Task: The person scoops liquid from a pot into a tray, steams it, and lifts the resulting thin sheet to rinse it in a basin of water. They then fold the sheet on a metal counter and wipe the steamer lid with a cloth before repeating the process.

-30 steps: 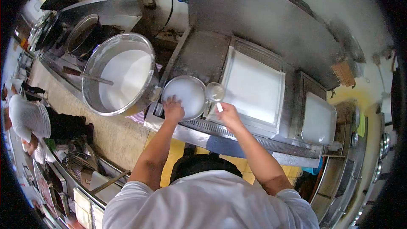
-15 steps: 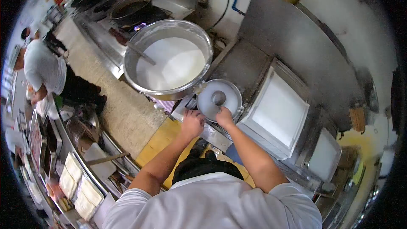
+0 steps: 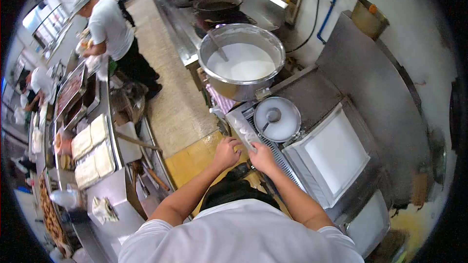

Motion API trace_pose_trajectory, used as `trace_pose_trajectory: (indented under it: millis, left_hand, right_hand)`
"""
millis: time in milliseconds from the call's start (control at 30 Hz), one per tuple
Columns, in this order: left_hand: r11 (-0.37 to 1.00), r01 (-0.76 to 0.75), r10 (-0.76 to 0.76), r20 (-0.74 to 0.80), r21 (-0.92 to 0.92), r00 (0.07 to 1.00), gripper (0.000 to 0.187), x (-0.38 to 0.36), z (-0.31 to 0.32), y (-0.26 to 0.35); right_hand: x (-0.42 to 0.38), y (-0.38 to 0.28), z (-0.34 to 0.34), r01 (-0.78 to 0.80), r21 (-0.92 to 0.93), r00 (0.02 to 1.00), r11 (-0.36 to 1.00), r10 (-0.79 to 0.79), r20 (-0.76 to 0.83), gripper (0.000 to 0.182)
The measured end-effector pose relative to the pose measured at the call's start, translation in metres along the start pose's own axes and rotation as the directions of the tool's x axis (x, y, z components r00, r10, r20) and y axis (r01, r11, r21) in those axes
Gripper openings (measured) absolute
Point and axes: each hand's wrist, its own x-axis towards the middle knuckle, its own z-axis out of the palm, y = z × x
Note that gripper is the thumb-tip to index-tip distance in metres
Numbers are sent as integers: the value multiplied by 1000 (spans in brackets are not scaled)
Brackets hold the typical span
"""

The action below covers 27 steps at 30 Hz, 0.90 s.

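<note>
A ladle (image 3: 273, 115) rests in a small round pot (image 3: 298, 133) of white liquid, its handle leaning toward me. My right hand (image 3: 263, 157) is in front of the pot, off the ladle, with its fingers curled beside the pale strip of the stove ledge (image 3: 240, 122). Whatever those fingers may hold is too small to make out. To its left, my left hand (image 3: 226, 153) hovers over the floor with bent fingers, a gap by the thumb and nothing in it.
A big metal pot (image 3: 234, 87) of white liquid with a paddle (image 3: 218, 45) stands beyond the small pot. A cloth-lined tray (image 3: 336, 151) lies right. Another worker (image 3: 109, 24) stands left, by a counter with pastry sheets (image 3: 92, 151). A wok (image 3: 218, 4) sits behind.
My right hand has let go of the ladle and drawn back toward me; the ladle stays in the small pot. My view has turned left, showing more of the counter.
</note>
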Motion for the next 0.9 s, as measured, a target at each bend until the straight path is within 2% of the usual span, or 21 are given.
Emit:
trace_pose_trajectory:
  millis: [133, 300, 467, 567, 633, 733, 833, 900]
  left_hand:
    - [990, 129, -132, -70, -53, 989, 35, -57, -11, -3]
    - [983, 185, -181, -188, 4, 965, 35, -129, -49, 0]
    - [952, 295, -307, -275, -84, 911, 31, -191, -90, 5]
    - [870, 417, -485, -305, -263, 820, 31, -231, -113, 3]
    - [859, 425, -509, -389, -284, 768, 32, -258, -128, -5]
    - [845, 420, -535, -516, -330, 669, 32, -306, -163, -18]
    - [820, 419, -571, -612, -391, 546, 32, -364, -194, -52]
    - [779, 431, -622, -647, -455, 442, 31, -407, -211, -77]
  right_hand:
    - [-28, -22, 11, 149, 67, 986, 987, -154, 69, 34]
    - [-51, -63, 20, 388, 94, 912, 917, -397, 101, 26]
    - [-70, -110, 38, 485, 127, 835, 865, -502, 224, 26]
    - [-79, -137, 69, 543, 144, 774, 828, -559, 297, 24]
    - [-84, -161, 95, 604, 164, 712, 780, -621, 327, 22]
    - [-101, -205, 146, 674, 210, 618, 708, -696, 365, 34]
    - [-123, -260, 201, 607, 277, 533, 744, -641, 553, 48]
    - [-141, -295, 242, 606, 334, 459, 722, -660, 595, 48]
